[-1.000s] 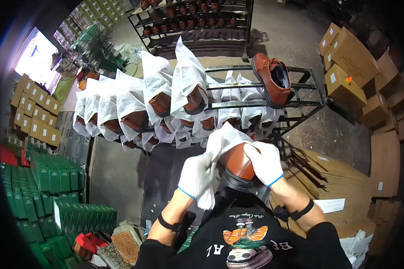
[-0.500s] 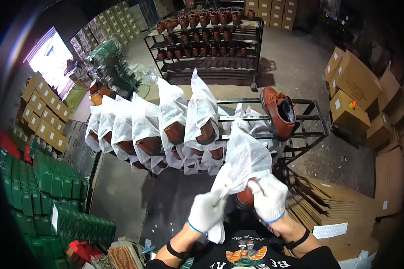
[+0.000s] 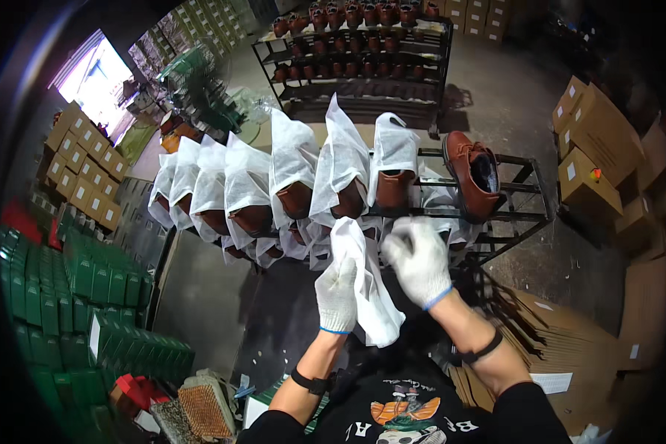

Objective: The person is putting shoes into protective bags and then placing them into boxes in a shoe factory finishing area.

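My left hand point(image 3: 337, 294), in a white knitted glove with a blue cuff, grips a limp white shoe bag point(image 3: 377, 311) in front of my chest. My gloved right hand point(image 3: 419, 259) is just in front of the rack, motion-blurred, its fingers partly curled and hard to make out. Just beyond it a brown leather shoe point(image 3: 396, 191) stands on the rack's top, its upper part inside a white bag point(image 3: 395, 148). To its right sits an uncovered brown lace-up shoe point(image 3: 472, 177). Several more bagged shoes point(image 3: 294, 166) line up leftward.
The black metal rack point(image 3: 525, 196) has more bagged shoes on a lower level. Another rack point(image 3: 348, 92) of brown shoes stands behind. Green boxes point(image 3: 126, 348) are stacked at left. Cartons point(image 3: 588, 181) and flattened cardboard point(image 3: 570, 333) lie at right.
The bagged shoe moved from my hands up onto the rack, and my right hand let go of it. My left hand still holds the loose bag. The view shifted slightly.
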`<state>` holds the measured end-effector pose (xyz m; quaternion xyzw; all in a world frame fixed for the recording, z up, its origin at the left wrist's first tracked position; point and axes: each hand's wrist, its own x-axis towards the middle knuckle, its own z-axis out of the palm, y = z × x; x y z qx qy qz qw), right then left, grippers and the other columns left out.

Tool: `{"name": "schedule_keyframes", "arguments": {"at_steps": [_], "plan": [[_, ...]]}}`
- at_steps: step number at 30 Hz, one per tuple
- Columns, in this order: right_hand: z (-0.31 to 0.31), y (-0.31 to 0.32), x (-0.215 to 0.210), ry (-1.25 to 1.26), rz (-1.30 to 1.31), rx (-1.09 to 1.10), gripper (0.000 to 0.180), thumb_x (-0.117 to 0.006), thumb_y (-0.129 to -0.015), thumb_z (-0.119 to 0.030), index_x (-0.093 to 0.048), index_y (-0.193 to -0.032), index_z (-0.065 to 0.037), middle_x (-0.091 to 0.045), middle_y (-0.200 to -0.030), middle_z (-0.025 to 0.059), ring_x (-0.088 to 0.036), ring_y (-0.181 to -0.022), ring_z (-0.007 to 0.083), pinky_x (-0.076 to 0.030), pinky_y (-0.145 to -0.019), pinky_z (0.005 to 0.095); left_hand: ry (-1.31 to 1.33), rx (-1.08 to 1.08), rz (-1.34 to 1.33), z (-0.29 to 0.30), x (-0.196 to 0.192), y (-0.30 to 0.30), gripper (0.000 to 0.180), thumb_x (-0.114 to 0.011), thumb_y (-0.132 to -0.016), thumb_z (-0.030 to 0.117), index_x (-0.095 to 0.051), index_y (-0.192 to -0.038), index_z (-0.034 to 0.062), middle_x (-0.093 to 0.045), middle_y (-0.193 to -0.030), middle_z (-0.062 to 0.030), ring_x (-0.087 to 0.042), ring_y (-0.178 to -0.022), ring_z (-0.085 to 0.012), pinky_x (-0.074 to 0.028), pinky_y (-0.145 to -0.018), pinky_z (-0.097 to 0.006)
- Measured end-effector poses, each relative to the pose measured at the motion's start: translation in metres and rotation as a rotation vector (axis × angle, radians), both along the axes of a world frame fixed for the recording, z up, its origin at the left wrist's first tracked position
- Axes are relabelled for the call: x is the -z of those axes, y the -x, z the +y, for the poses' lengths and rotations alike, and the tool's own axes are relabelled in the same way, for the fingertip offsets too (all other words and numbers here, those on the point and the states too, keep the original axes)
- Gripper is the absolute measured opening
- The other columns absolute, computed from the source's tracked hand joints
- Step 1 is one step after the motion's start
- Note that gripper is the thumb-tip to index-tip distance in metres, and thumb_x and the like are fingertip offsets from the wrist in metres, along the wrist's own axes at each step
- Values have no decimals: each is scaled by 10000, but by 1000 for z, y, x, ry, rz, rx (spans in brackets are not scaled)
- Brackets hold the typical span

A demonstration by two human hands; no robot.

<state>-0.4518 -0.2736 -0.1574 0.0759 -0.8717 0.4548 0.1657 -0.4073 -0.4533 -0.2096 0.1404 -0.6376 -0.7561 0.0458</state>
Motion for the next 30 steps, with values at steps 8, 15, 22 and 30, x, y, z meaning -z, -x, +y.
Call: {"name": "schedule_keyframes", "arguments": {"at_steps": [8,15,22,30], "plan": [[130,-39,28,-567,-504,-122,287,-768,-918,-364,-758,-1012,-94,-727,-1121,171,-727,-1081,373,-592,-938,491,444,76,-54,11,13,-6,220,-601,-1071,129,-710,-1035,-60,-620,-746,-100,-512,-775,-68,-472,-690,-313],[237,93,4,-825,-223,36,559,-728,-982,-421,-695,-1402,-55,-705,-1414,205,-682,-1278,385,-546,-1093,496,587,140,48,61,43,-2,245,-651,-1038,94,-754,-1232,-15,-703,-842,-253,-704,-742,-168,-560,-717,-360],[179,-63,-102,581,-262,68,232,-621,-1072,-128,-732,-1104,72,-721,-952,32,-648,-772,81,-520,-698,258,575,24,116,52,90,-10,288,-643,-1064,103,-741,-1312,-6,-738,-976,-321,-809,-947,-398,-583,-756,-382],[118,-124,-17,146,-450,-61,213,-720,-1014,-221,-761,-1028,-13,-651,-743,63,-623,-609,136,-505,-549,362,449,297,-54,64,25,-31,290,-642,-1077,116,-726,-1335,15,-727,-919,-306,-782,-857,-439,-591,-711,-431]]}}
